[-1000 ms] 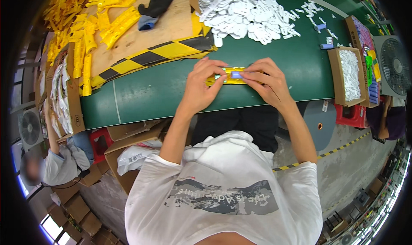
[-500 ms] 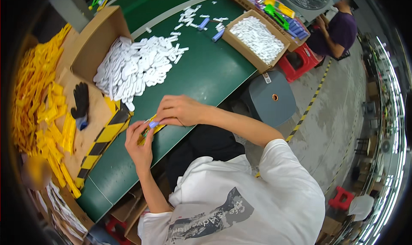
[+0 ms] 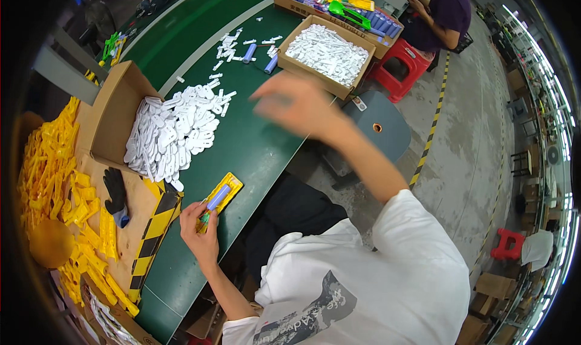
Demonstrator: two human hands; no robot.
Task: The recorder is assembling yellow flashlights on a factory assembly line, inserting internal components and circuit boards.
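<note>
My left hand [image 3: 201, 231] is closed on the lower end of a yellow plastic housing [image 3: 233, 183] at the table's near edge. In that tray-like housing lies a purple-blue cylindrical battery cell [image 3: 218, 197], and a bit of green shows by my fingers. My right hand [image 3: 295, 105] is over the green table, apart from the housing and just short of a cardboard box [image 3: 343, 90] of small white pieces [image 3: 330, 53]. Motion smears its fingers, so whether they hold anything cannot be made out.
White flat plastic parts [image 3: 172, 130] spill from a tipped carton [image 3: 112, 118]. Yellow housings [image 3: 48, 163] and a dark glove [image 3: 115, 194] lie on the left board. Two loose cells [image 3: 249, 53] lie beyond. A grey stool [image 3: 378, 127] stands right; a person in purple [image 3: 445, 15] sits behind.
My right hand has left the housing and swung away, far and to the right. The cell in the housing now shows in full. My left hand keeps its hold. The view has shifted.
</note>
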